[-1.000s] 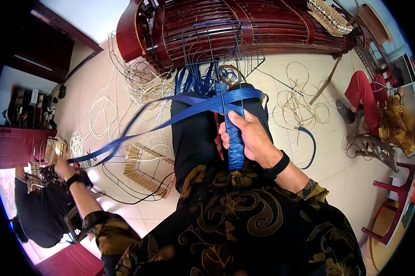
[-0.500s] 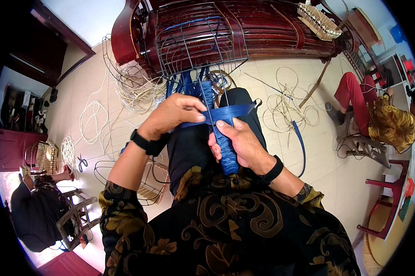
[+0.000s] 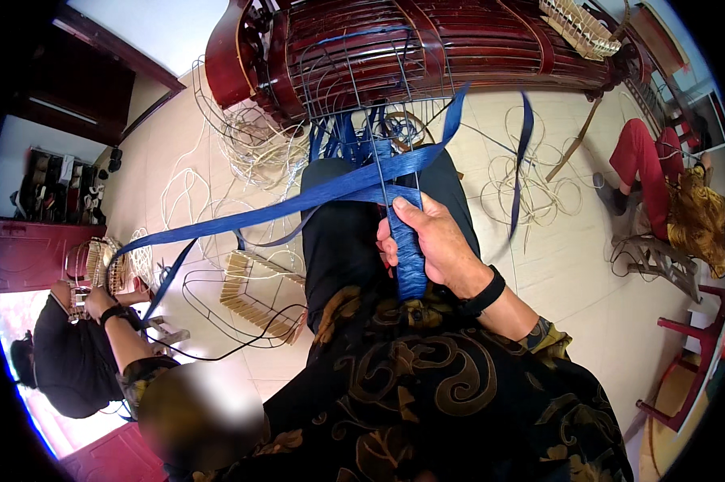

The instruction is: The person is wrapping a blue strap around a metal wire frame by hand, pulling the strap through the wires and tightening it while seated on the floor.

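My right hand (image 3: 435,241) grips a blue-wrapped bar (image 3: 408,257) of a dark wire basket frame (image 3: 354,88) lying over my lap, its thumb on top of the wrapping. A flat blue strap (image 3: 274,202) crosses over the bar and runs out left to my left hand (image 3: 99,301), whose fingers are closed on it at arm's length. Another loop of strap rises loose near the frame's right side. More blue strips (image 3: 338,140) hang between frame and knees.
Red wooden bench (image 3: 475,44) ahead; tangled cream cords (image 3: 234,145) and a half-wound frame (image 3: 262,301) on the floor. A person in black (image 3: 65,361) works at left; another in red trousers (image 3: 639,165) sits at right. A red stool (image 3: 692,321) stands lower right.
My left hand came in to the bar half a second ago and has since swung back out left, drawing the strap taut. The strap's free length now flicks up at right.
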